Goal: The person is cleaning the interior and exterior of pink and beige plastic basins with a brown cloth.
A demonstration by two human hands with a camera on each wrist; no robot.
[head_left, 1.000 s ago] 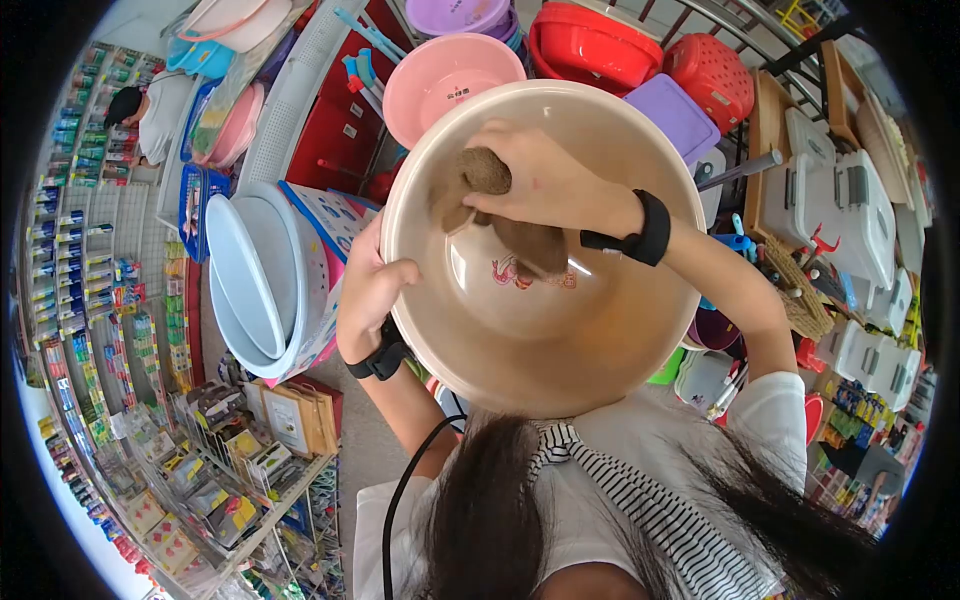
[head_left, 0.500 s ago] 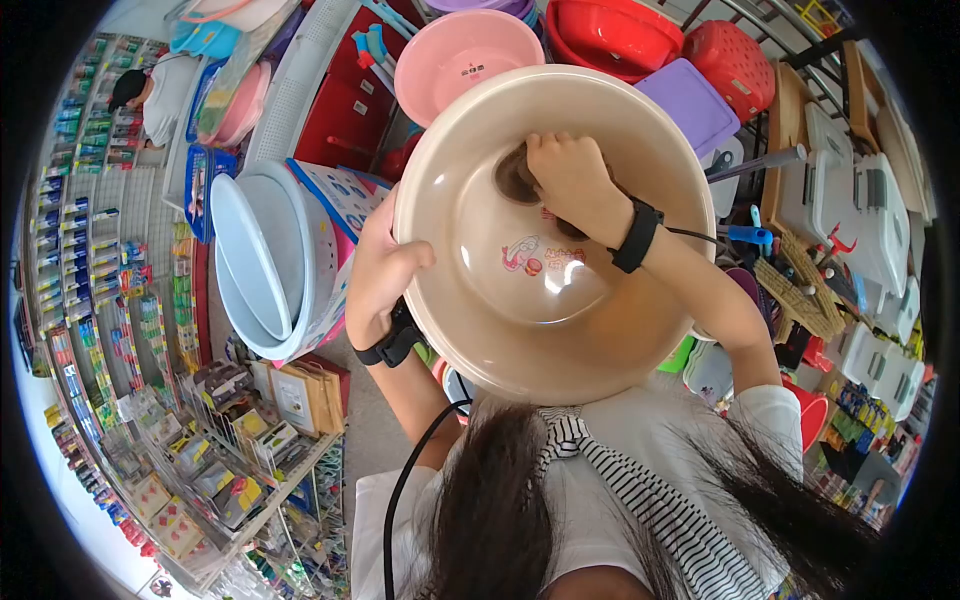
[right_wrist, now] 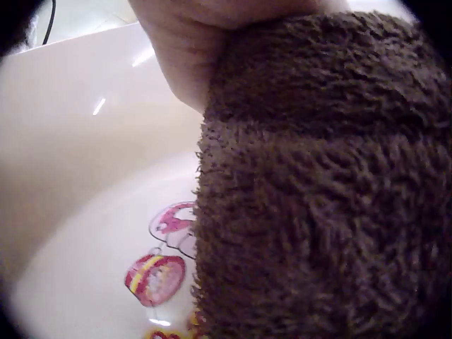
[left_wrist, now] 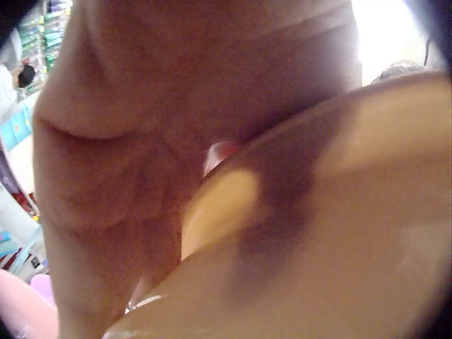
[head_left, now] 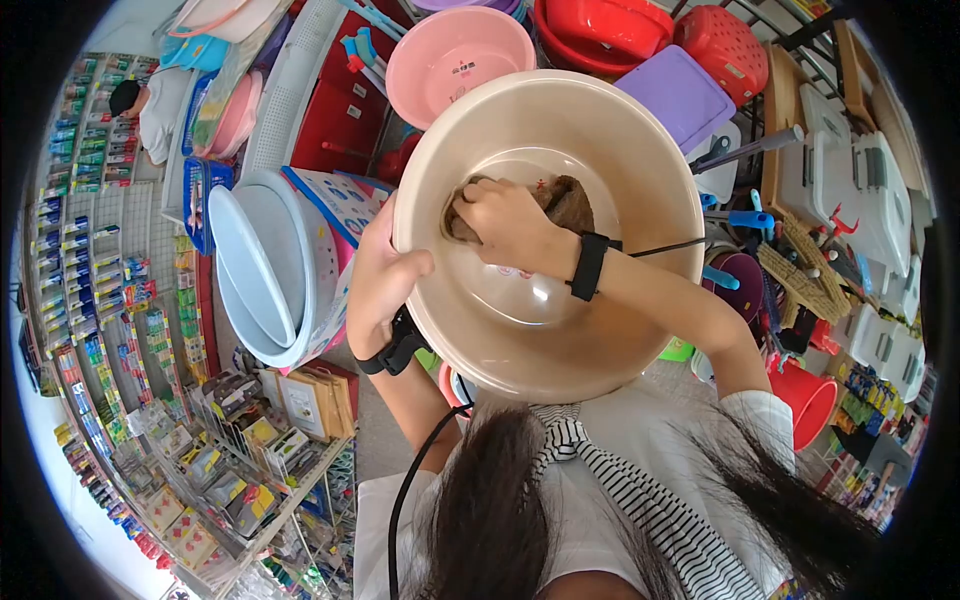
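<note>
A large beige plastic basin is held tilted toward the head camera, its near rim against the person's white shirt. The left hand grips the basin's left rim, thumb over the edge; in the left wrist view, the palm lies close along the rim. Inside the basin, the right hand holds a brown fuzzy cloth with curled fingers against the inner surface. Up close in the right wrist view, the cloth shows a thick pile and covers part of a pink and red printed design on the bottom.
Beyond the basin stand a pink basin, red tubs and a purple lid. Pale blue tubs are at left, near shelves of packaged goods. Storage boxes and brushes line the right side. Another person is at upper left.
The right hand and brown cloth have swept from the basin's left wall to its upper part, then back left and lower across the bottom. The left hand keeps its grip on the rim.
</note>
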